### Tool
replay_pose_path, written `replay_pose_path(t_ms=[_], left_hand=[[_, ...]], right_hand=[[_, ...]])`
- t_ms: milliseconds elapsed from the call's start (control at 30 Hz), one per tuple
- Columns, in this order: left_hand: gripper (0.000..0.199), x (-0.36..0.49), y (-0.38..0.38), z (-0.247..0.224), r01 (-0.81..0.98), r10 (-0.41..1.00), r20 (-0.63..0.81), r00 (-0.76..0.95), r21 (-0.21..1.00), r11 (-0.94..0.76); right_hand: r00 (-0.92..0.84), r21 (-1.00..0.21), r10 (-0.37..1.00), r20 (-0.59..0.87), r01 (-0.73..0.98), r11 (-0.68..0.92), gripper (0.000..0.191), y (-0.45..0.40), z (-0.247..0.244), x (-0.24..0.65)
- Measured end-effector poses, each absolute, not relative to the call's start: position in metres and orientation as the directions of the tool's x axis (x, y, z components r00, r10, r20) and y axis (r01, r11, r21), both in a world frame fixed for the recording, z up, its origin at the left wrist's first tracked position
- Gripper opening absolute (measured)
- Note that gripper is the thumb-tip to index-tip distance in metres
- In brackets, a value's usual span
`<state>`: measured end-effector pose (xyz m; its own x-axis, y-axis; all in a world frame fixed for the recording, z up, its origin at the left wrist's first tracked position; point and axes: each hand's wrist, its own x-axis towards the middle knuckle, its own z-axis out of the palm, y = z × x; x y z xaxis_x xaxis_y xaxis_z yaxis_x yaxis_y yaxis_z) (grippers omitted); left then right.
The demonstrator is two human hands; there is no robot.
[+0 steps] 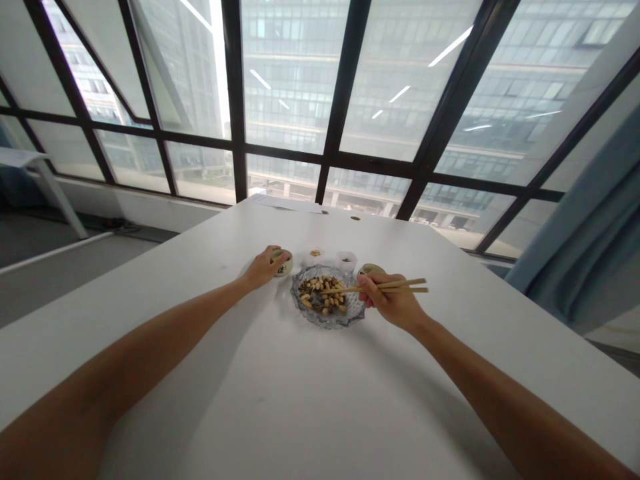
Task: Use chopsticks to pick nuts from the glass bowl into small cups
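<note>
A clear glass dish with a scalloped rim holds a mix of pale and dark nuts or seeds. My right hand, at the dish's right edge, is closed around a pair of wooden chopsticks, whose tips reach into the mix. Left of the dish, my left hand has its fingers wrapped round a small pale green container with dark lettering. A similar green container stands behind my right hand, partly hidden by it.
Two small white cups with small contents stand behind the dish. Paper lies at the far edge of the white table. Beyond are dark-framed windows, with a blue curtain at right and another table at left.
</note>
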<state>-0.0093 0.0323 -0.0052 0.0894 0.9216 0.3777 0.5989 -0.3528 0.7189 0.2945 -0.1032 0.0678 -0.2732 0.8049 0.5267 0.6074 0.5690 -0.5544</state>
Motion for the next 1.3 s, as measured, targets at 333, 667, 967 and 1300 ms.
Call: replay_pose_path(t_ms=[333,667,967,1300], left_hand=[[0.057,-0.01,0.032,-0.005,0.595,0.922,0.375,0.093,0.722,-0.353],[0.053,-0.009,0.031,-0.004,0.597,0.921,0.383,0.078,0.722,-0.35],[0.05,-0.008,0.031,-0.005,0.595,0.921,0.382,0.08,0.722,-0.351],[0.082,-0.011,0.022,-0.001,0.618,0.9,0.401,0.169,0.668,-0.414]], right_hand=[[-0.212,-0.613,0.839,0.501,0.598,0.517,0.059,-0.103,0.069,0.296],[-0.21,-0.613,0.849,0.485,0.611,0.501,0.057,-0.102,0.066,0.296],[-0.235,-0.606,0.843,0.484,0.606,0.516,0.056,-0.101,0.064,0.299],[-0.002,-0.832,0.891,0.454,0.359,0.424,0.059,-0.094,0.068,0.298]])
